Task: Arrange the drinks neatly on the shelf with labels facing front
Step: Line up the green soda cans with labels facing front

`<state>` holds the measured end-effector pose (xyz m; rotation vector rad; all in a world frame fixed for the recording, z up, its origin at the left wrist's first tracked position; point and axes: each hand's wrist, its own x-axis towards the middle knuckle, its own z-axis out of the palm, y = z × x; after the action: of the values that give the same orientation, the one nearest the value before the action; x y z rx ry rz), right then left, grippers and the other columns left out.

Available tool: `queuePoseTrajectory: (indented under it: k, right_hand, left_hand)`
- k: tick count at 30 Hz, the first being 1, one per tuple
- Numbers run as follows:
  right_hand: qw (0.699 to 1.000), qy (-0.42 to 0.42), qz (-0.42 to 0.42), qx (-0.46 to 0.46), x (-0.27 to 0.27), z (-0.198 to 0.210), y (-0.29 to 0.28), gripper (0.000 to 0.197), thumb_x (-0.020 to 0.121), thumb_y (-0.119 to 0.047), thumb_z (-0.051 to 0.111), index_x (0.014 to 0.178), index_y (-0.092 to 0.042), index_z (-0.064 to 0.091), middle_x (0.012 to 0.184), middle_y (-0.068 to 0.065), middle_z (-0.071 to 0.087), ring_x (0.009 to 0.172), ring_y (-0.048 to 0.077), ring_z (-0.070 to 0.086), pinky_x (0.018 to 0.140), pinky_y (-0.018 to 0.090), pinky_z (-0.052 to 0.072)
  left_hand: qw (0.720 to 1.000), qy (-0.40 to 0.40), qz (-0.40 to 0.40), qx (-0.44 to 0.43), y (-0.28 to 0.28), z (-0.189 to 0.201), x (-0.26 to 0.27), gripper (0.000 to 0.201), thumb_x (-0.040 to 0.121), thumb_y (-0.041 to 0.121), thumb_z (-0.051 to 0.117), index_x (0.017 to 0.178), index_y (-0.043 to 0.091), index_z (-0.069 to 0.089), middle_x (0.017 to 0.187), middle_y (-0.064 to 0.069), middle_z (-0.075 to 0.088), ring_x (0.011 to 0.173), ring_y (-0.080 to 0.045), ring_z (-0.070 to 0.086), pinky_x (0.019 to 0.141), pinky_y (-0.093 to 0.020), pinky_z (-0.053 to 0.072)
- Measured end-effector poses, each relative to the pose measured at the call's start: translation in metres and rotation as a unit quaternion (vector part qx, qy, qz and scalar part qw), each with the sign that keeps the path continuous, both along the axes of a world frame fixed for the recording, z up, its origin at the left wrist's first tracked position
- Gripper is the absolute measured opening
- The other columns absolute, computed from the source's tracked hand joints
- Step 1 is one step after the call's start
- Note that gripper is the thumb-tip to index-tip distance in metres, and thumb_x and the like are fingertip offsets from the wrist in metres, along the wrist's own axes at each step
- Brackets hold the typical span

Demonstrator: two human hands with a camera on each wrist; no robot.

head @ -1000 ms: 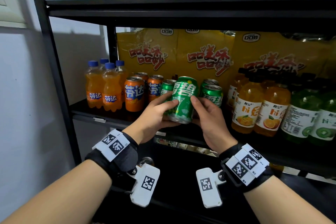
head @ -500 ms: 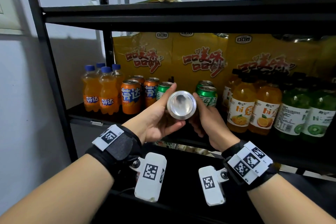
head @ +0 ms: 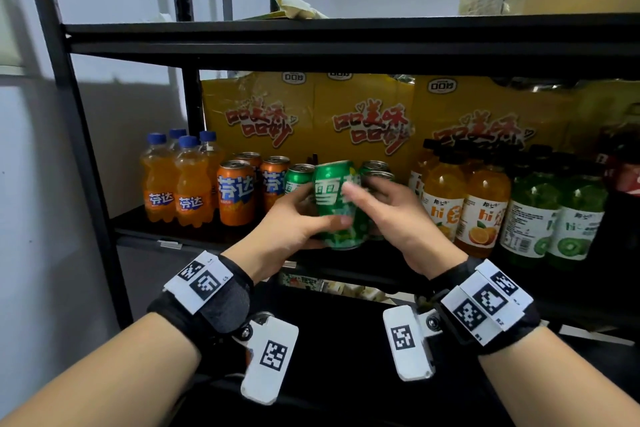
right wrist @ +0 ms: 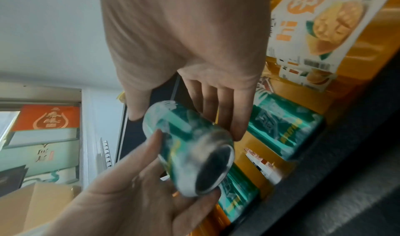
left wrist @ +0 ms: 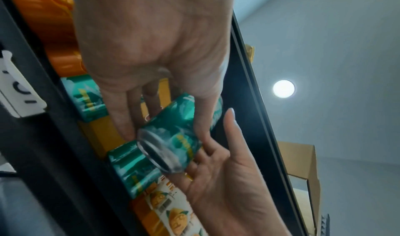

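Both hands grip one green can (head: 334,204), held slightly tilted in front of the shelf (head: 346,263): the left hand (head: 287,232) wraps its lower side, the right hand (head: 391,218) pinches it from the right, label facing out.

Both hands (head: 294,229) (head: 398,218) hold a green can (head: 332,204) before the shelf (head: 346,267).
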<state>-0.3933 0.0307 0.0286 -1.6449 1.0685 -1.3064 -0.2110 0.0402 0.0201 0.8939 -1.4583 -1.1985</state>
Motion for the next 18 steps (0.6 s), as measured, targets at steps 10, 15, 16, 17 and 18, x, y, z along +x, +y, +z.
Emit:
queuePoseTrajectory:
  k: [10, 15, 16, 17, 18]
  right_hand:
    - [0.972, 0.095, 0.027, -0.216, 0.005, -0.004, 0.005, 0.075, 0.069, -0.011, 0.094, 0.134, -0.027, 0.060, 0.130, -0.011, 0.066, 0.126, 0.009, 0.060, 0.113, 0.040, 0.047]
    - [0.983, 0.057, -0.008, -0.173, 0.024, -0.001, 0.001, 0.071, 0.065, -0.014, 0.097, 0.128, -0.026, 0.066, 0.120, -0.014, 0.071, 0.114, -0.002, 0.064, 0.102, 0.022, 0.051]
    - [0.985, 0.066, -0.017, -0.156, 0.029, 0.005, -0.001, 0.070, 0.065, -0.021, 0.098, 0.128, -0.026, 0.067, 0.118, -0.015, 0.072, 0.111, -0.004, 0.065, 0.099, 0.020, 0.052]
    - [0.987, 0.084, -0.013, -0.136, 0.033, 0.011, -0.003, 0.069, 0.066, -0.029, 0.097, 0.128, -0.027, 0.068, 0.118, -0.014, 0.073, 0.110, -0.003, 0.066, 0.098, 0.022, 0.053]
    - [0.988, 0.107, 0.001, -0.115, 0.036, 0.017, -0.004, 0.066, 0.068, -0.040, 0.094, 0.127, -0.030, 0.069, 0.117, -0.014, 0.074, 0.110, -0.001, 0.067, 0.098, 0.026, 0.055]
  left_hand:
    - [0.969, -0.095, 0.060, -0.220, -0.011, -0.009, 0.016, 0.085, 0.073, -0.004, 0.088, 0.147, 0.012, 0.049, 0.138, 0.002, 0.063, 0.128, -0.004, 0.059, 0.104, -0.018, 0.046]
    - [0.962, -0.099, 0.078, -0.243, -0.016, -0.014, 0.024, 0.088, 0.070, 0.004, 0.090, 0.145, 0.023, 0.047, 0.129, 0.015, 0.066, 0.124, 0.000, 0.060, 0.100, -0.016, 0.047]
    - [0.962, -0.089, 0.090, -0.240, -0.017, -0.015, 0.025, 0.086, 0.069, 0.008, 0.090, 0.143, 0.024, 0.048, 0.127, 0.013, 0.067, 0.121, -0.001, 0.063, 0.099, -0.019, 0.050]
    - [0.964, -0.078, 0.102, -0.235, -0.019, -0.016, 0.028, 0.084, 0.068, 0.014, 0.090, 0.141, 0.025, 0.049, 0.125, 0.011, 0.069, 0.118, -0.003, 0.065, 0.098, -0.022, 0.053]
    - [0.965, -0.066, 0.110, -0.228, -0.020, -0.017, 0.031, 0.081, 0.068, 0.019, 0.091, 0.138, 0.027, 0.051, 0.124, 0.009, 0.070, 0.116, -0.004, 0.066, 0.096, -0.023, 0.054]
